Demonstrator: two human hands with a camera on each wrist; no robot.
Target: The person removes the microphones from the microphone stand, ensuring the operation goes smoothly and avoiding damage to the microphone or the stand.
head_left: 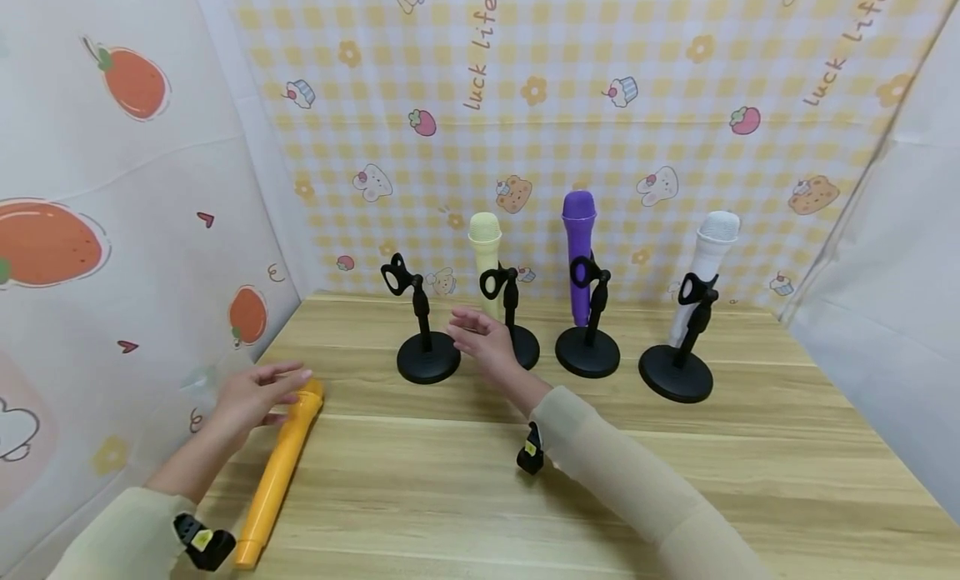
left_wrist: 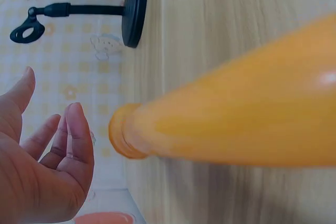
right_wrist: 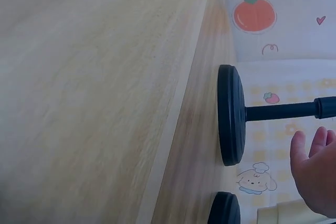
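- Nearest, two pale sleeves (head_left: pixel 630 472) reach in over the wood-grain worktop (head_left: pixel 420 497); a small black wrist camera (head_left: pixel 204 543) sits at the left cuff, and a matching one at the right cuff.
- The orange microphone (head_left: pixel 279 473) lies on the worktop at the person's left; its long axis runs from the tail, near the left cuff, away and slightly rightward to the head.
- The left hand (head_left: pixel 251 401) is much the nearer hand to it, poised at the head end; its fingers are apart and bent a little, clamped on nothing; the microphone lies below them, its body running back toward the person, and the left wrist view shows a gap between hand and head.
- The right hand (head_left: pixel 491 347) is farther off, well apart from the orange microphone; its fingers are loosely bent and grip nothing visible, beside the leftmost black microphone stand (head_left: pixel 422 305); contact there I cannot tell.
- Rightward from it follow the second stand (head_left: pixel 511 301), third stand (head_left: pixel 598 299) and fourth stand (head_left: pixel 697 320), with a pale yellow microphone (head_left: pixel 484 230), a purple microphone (head_left: pixel 578 222) and a tilted white microphone (head_left: pixel 716 234) respectively; whether the clips hold them I cannot tell.
- Farthest, a yellow checked cloth (head_left: pixel 600 38) hangs behind.
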